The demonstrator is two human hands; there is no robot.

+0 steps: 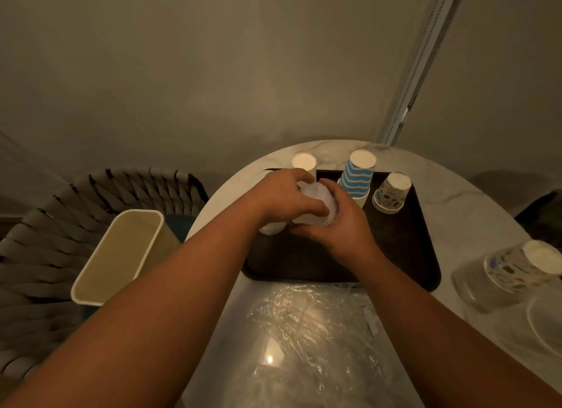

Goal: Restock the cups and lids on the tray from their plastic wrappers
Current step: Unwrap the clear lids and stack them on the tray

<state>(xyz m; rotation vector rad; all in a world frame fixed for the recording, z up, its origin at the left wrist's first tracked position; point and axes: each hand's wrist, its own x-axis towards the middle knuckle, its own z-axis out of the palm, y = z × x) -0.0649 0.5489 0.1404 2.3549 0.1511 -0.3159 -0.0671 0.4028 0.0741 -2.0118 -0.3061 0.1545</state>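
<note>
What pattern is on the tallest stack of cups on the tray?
Blue and white wavy stripes on the tallest stack, clearest in the head view.

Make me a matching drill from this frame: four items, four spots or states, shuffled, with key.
Items:
1. blue striped cups
2. stack of clear lids
3. beige bin
4. empty plastic wrapper

Places or states:
A. lying flat on the table, near side of the tray
B. gripped by the left hand and the right hand
C. upside down at the tray's far edge
D. off the table, to the left

Pairs: 1-C, 2-B, 3-D, 4-A
</note>
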